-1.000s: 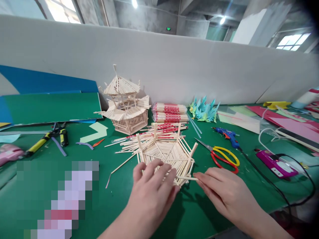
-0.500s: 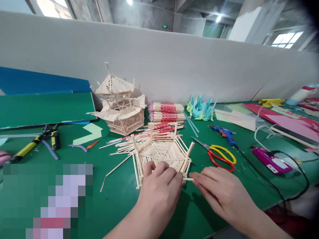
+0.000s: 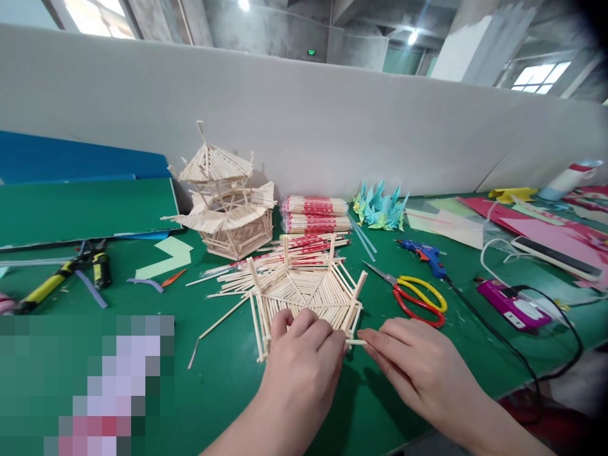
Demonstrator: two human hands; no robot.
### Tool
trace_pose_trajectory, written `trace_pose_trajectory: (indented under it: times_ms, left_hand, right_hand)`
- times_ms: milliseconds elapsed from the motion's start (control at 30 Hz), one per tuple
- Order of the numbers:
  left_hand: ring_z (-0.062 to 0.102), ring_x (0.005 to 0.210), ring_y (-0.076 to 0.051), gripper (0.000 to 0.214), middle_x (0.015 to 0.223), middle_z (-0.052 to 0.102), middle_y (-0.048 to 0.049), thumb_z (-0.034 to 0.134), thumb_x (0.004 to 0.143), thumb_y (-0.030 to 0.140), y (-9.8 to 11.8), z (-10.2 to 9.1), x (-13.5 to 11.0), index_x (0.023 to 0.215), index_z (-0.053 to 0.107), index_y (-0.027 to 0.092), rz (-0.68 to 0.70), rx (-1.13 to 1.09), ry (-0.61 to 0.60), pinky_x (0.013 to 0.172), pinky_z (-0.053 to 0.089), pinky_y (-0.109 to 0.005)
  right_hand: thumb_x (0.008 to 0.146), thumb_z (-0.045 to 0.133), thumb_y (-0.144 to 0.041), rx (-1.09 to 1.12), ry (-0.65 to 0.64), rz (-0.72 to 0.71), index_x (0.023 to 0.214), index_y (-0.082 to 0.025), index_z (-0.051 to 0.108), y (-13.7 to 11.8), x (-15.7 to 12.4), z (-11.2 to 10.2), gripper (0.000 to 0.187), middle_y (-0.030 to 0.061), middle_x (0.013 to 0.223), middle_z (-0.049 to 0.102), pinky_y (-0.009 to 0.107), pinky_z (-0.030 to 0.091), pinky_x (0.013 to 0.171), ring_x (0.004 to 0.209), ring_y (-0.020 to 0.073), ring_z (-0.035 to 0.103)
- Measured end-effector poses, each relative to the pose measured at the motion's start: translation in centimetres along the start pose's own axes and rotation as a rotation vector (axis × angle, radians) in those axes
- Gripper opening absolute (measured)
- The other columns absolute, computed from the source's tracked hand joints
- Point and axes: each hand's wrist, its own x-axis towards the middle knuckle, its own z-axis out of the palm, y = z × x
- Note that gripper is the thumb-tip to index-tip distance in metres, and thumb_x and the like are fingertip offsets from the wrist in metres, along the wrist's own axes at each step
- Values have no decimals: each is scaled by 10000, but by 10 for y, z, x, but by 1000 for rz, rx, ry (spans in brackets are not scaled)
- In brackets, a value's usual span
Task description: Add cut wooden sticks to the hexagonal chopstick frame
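Note:
A hexagonal base of pale wooden sticks (image 3: 304, 290), with short upright posts at its corners, lies on the green table before me. Over its near edge curls my left hand (image 3: 304, 364), fingers bent and closed on the base; their tips are hidden. My right hand (image 3: 413, 354) pinches the outer end of a thin wooden stick (image 3: 355, 342) at the near right corner. That stick runs leftward until my left hand covers it. Beyond the base lie loose sticks (image 3: 237, 283) and several red-printed stick wrappers (image 3: 308, 242).
A stick pagoda (image 3: 228, 209) stands at the back left, beside packed stick bundles (image 3: 316, 214). Scissors (image 3: 413, 297), a blue glue gun (image 3: 427, 256) and a purple power strip (image 3: 513, 305) with black cable lie to the right. Yellow-handled pliers (image 3: 66, 275) are left. A grey partition (image 3: 304, 126) rises behind.
The whole view has shifted slightly. Both hands keep the same grip, and the stick and base show no clear movement.

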Motion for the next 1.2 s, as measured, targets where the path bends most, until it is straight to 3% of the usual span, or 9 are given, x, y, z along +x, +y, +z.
trace_pose_trajectory:
  times_ms: [167,367,500,633,733,800,933,1067,1200]
  left_hand:
    - [500,683,-197,212,666,626,-29,431,842,124,-1,0,1,812,630,191,6,4,-30,668,271,-376]
    - [454,627,-183,254,610,585,-27,390,852,137,-6,13,-2,755,618,195,54,-49,120,635,263,-363]
    - [445,634,-175,257,618,579,-27,384,863,136,-10,17,-2,773,619,194,71,-87,123,653,277,-360]
    - [441,632,-173,281,613,580,-30,362,883,164,-12,19,-2,752,611,185,101,-118,180,670,286,-366]
    - [440,632,-172,291,610,586,-32,354,890,175,-12,20,-2,758,613,186,108,-119,197,684,296,-372]
    - [442,635,-173,294,613,589,-31,352,892,174,-12,22,-2,759,614,190,109,-116,203,693,300,-376]
    - [450,644,-172,277,618,585,-30,364,887,159,-12,20,-3,772,615,185,124,-121,225,692,319,-362]
    - [457,645,-166,204,647,597,-31,420,851,104,-9,11,0,839,611,175,149,-194,229,660,344,-338]
    - [492,648,-160,180,691,619,-36,485,803,58,-1,-4,4,892,601,163,188,-283,304,631,363,-328]
  right_hand:
    - [907,399,-214,-11,3,1,931,-182,625,-1,1,-1,230,23,668,571,263,351,581,617,139,514]
    - [905,404,-210,-18,4,2,937,-181,629,-3,1,0,229,28,668,584,258,361,574,623,143,532]
    - [892,426,-204,-15,35,4,956,-180,633,-8,1,-3,219,29,676,612,261,383,567,615,145,553]
    - [891,438,-266,-4,250,79,1035,-204,610,8,-2,-16,233,67,921,667,302,446,712,817,182,606]
    - [905,379,-273,10,411,352,1024,-201,590,48,-9,-19,253,79,1019,643,304,468,769,928,194,597]
    - [896,369,-319,-128,312,523,1007,-200,583,80,-16,-11,269,74,1023,636,294,481,732,911,197,602]
    - [847,418,-253,-203,133,629,974,-176,600,130,-31,21,235,94,999,636,332,480,661,816,220,618]
    - [832,442,-176,-228,-10,724,968,-120,596,152,-38,43,213,126,980,621,348,480,705,849,222,601]
    - [874,491,-248,-223,-126,832,1049,-127,554,165,-34,46,222,80,1007,604,351,497,715,845,177,598]
